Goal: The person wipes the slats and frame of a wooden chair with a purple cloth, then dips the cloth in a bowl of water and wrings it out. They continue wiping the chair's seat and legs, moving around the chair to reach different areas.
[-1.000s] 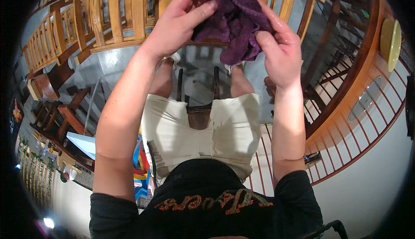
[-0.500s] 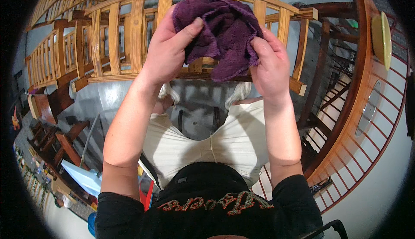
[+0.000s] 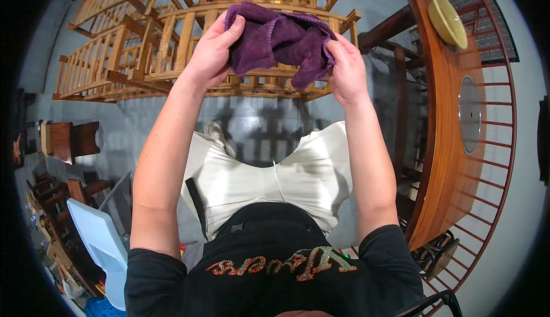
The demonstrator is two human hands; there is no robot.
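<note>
My left hand [image 3: 211, 53] and right hand [image 3: 345, 72] each keep a clamped grip on the crumpled purple terry cloth [image 3: 279, 41], bunched and not yet spread, above the slatted wooden chair frames [image 3: 143, 59].

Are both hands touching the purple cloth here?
Touching. The head view shows the left hand and right hand each gripping an end of the purple cloth, fingers pressed into the fabric.
</note>
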